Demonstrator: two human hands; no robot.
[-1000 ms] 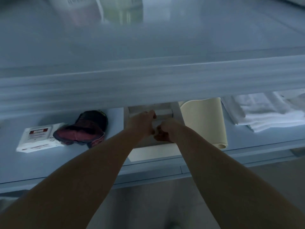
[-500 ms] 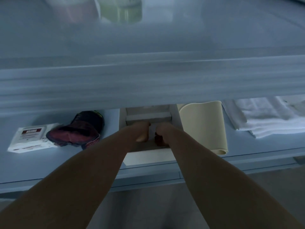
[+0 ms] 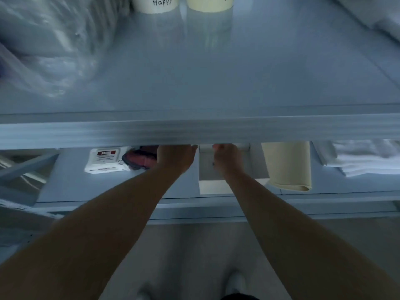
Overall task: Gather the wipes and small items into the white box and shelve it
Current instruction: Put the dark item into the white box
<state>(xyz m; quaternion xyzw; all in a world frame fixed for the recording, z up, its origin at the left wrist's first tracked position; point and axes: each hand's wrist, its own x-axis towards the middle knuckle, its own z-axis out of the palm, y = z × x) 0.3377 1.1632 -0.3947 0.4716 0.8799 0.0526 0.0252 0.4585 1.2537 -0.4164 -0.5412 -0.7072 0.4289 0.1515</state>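
Lower shelf, left to right: your wipes pack lies flat, white with a dark red label, print too small to read. A dark red pouch touches its right edge. Your left hand reaches in over the pouch, fingers hidden under the upper shelf lip, so grip cannot be told. The white box sits mid-shelf, open, plain pale walls; contents hidden by shadow and your arm. Your right hand is inside or at its far rim, fingers curled, held item unclear. Just right of the box: a cream folded sheet, then white folded cloths. Upper shelf: crumpled clear plastic, white cup handwritten "Happy", yellowish cup with cut-off writing.
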